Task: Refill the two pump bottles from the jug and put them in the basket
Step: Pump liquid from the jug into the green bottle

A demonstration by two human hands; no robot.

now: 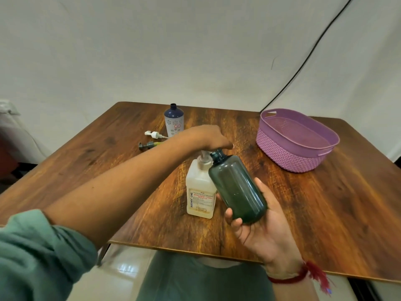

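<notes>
A translucent white jug [200, 190] with a pump top stands in the middle of the wooden table [325, 203]. My left hand [208, 136] lies on that pump head, its fingers bent over it. My right hand [258, 222] grips a dark green bottle [236, 185] with no cap, tilted with its mouth up against the jug's pump. A navy-and-white bottle [174, 120], also uncapped, stands at the back. Two loose pump heads lie beside it, a white one [154, 134] and a grey one [147, 145]. The purple basket [282, 153] sits at the right.
A black cable [314, 53] runs down the white wall to the table's back edge. The table's front edge is close to my body. A pale covered object [8, 114] stands off the table at the far left.
</notes>
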